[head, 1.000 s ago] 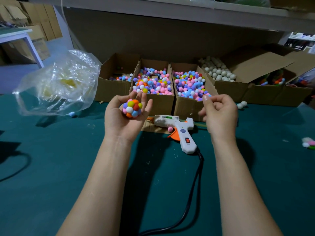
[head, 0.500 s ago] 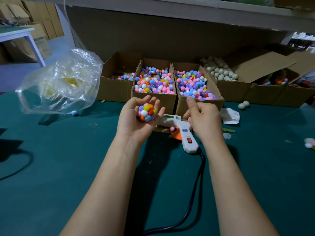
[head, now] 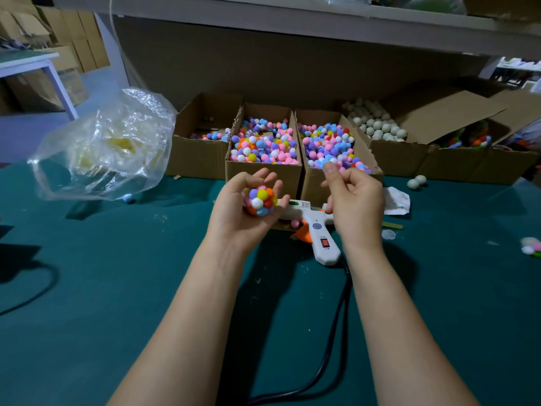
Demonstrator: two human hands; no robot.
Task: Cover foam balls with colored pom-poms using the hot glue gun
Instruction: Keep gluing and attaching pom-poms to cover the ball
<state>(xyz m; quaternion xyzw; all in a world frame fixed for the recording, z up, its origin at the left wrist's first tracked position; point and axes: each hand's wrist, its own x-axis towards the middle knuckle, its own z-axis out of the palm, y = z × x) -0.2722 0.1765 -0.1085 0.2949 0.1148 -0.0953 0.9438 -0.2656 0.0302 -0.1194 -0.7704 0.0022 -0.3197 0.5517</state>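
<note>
My left hand [head: 238,218] grips a foam ball covered in colored pom-poms [head: 260,200], held palm-up above the green table. My right hand [head: 355,200] hovers just right of it, at the front edge of a cardboard box of pom-poms [head: 330,145]. Its index finger points up and its other fingers are curled; I see nothing in them. The white hot glue gun [head: 317,230] lies on the table under and between my hands, nozzle to the left. A second box of pom-poms [head: 263,148] stands behind my left hand. Bare foam balls [head: 377,124] fill a box at the back right.
A crumpled clear plastic bag [head: 108,148] lies at the left. The gun's black cable [head: 330,347] runs toward me between my arms. Two loose foam balls [head: 417,181], a white paper scrap [head: 396,200] and a green stick [head: 392,225] lie at the right. A low shelf overhangs the boxes.
My right hand went from the pom-pom box down over the glue gun, then rose back toward the box. My left hand moved the ball slightly right and turned it.
</note>
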